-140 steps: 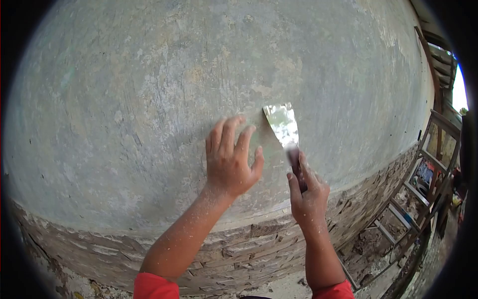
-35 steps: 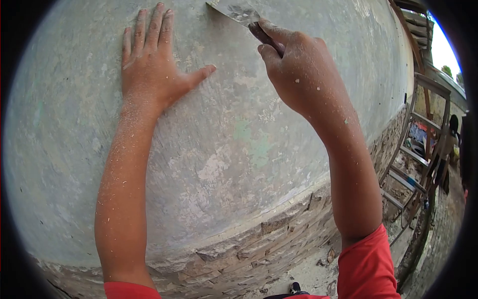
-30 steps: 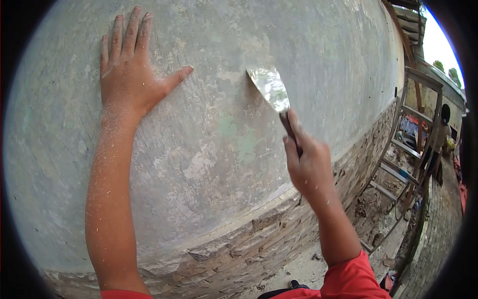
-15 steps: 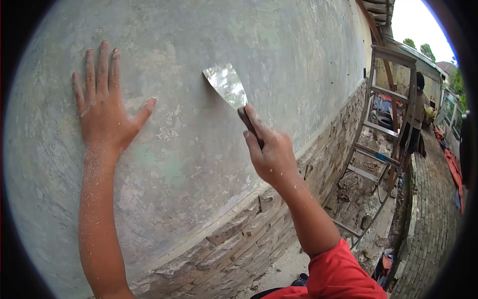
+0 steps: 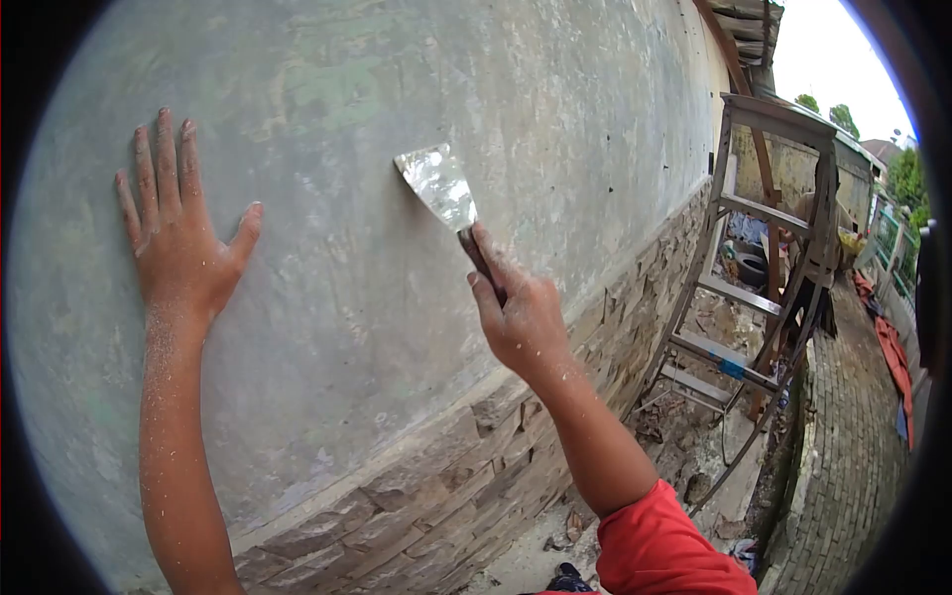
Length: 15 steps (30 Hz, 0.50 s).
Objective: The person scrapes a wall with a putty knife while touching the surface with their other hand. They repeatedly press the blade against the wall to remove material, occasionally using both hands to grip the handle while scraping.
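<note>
Flat against the grey-green patchy wall (image 5: 327, 327), my left hand (image 5: 183, 253) lies with fingers spread and thumb out. My right hand (image 5: 521, 322) is wrapped round the dark handle of a putty knife (image 5: 439, 186). The knife's wide shiny metal blade points up and left, its broad edge at the wall surface; a shadow falls beside it. Pale dust and flecks cover both hands and the forearms. Patches of old paint and bare plaster mark the wall around the blade.
Rough stone cladding (image 5: 436, 486) runs along the wall's foot. To the right stands a metal stepladder (image 5: 739, 293), with a person (image 5: 818, 258) partly hidden behind it. Beyond are a tyre (image 5: 751, 268), a brick-paved path (image 5: 853, 426) and reddish cloth (image 5: 891, 352).
Both hands appear further left and slightly lower in view, the putty knife with the right one. The camera view has shifted too; the ladder looks larger. The grip on the knife is unchanged.
</note>
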{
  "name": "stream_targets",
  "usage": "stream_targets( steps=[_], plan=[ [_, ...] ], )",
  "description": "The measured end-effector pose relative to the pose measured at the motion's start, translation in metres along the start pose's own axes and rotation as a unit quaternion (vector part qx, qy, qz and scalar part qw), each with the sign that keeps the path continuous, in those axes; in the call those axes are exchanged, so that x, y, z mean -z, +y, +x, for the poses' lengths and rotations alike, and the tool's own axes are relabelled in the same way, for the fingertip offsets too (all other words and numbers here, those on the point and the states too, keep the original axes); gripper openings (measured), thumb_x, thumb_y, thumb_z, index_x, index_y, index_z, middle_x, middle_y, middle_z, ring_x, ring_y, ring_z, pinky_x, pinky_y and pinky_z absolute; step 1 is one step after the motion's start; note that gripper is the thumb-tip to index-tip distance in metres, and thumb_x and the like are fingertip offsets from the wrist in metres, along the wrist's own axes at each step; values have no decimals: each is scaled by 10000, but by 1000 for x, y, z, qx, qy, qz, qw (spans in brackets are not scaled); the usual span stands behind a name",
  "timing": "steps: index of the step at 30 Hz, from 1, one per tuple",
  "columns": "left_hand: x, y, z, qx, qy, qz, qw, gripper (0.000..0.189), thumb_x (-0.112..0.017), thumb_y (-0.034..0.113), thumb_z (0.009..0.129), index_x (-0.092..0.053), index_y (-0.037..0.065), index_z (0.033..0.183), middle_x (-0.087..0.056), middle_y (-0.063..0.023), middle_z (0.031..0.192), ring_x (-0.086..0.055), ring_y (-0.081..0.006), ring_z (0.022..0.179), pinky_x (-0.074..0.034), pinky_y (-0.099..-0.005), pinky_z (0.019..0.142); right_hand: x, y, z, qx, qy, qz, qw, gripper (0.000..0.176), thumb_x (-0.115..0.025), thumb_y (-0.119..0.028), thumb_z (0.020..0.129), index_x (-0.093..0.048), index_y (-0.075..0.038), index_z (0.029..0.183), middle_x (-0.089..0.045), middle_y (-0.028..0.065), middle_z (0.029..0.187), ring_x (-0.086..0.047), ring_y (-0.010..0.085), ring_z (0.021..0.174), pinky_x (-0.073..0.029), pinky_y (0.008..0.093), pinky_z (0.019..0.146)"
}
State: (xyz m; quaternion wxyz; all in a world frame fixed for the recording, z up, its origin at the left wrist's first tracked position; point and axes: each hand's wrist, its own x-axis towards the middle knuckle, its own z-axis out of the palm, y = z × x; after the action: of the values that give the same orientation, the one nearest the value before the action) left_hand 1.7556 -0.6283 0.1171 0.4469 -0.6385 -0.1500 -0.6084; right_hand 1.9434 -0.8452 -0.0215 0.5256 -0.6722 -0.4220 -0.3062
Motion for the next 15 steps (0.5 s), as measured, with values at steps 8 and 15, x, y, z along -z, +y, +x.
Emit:
stream_targets(
  steps=[8, 15],
  plan=[
    [-32, 103, 25, -25, -25, 20, 999, 896, -594, 446, 800, -113, 189, 1511, -80, -16, 1580, -67, -221, 1455, -59, -482, 1181, 9, 120, -59, -62, -70, -22, 995, 555, -566, -233, 904, -391, -280, 1429, -536, 165, 683, -566, 345, 606, -450, 433, 533],
    [-46, 124, 49, -40, -14, 6, 999, 914, -602, 453, 780, -114, 201, 1511, -84, -7, 1580, -71, -215, 1454, -67, -475, 1183, 55, 105, 60, -36, -36, 26, 998, 528, -546, -192, 911, -401, -163, 1418, -536, 189, 645, -538, 360, 570, -425, 442, 546]
  ],
)
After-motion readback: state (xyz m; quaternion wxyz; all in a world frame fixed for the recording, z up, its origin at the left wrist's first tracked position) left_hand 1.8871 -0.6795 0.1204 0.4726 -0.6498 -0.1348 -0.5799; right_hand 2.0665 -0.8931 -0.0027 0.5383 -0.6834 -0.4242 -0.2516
